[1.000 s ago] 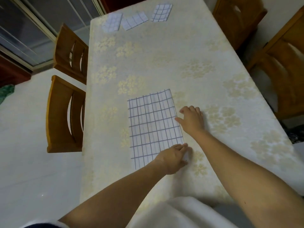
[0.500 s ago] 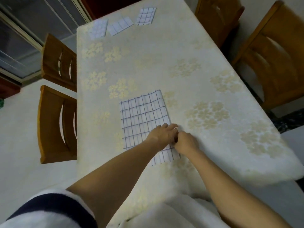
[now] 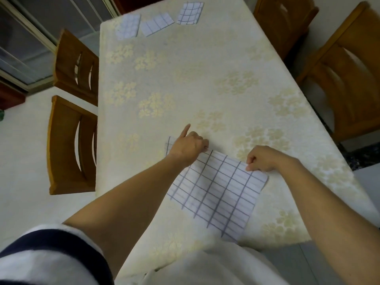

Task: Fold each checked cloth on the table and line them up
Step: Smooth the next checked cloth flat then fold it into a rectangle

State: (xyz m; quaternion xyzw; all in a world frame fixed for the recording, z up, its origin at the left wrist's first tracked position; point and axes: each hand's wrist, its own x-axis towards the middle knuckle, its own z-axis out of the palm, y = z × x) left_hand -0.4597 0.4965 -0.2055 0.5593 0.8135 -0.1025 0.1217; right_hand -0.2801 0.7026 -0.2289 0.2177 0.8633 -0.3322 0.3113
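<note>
Head view had the left grip (image 3: 188,144) and right grip (image 3: 262,159) both pinched on the far edge of the checked cloth (image 3: 216,192) at the near end of the desk (image 3: 205,68), mid-fold I'd say, next needing that edge laid evenly onto the near one.

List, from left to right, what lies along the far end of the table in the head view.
Palest folded cloth → slanted folded cloth → folded cloth with the darkest lines → wooden chair, off to the right.
</note>
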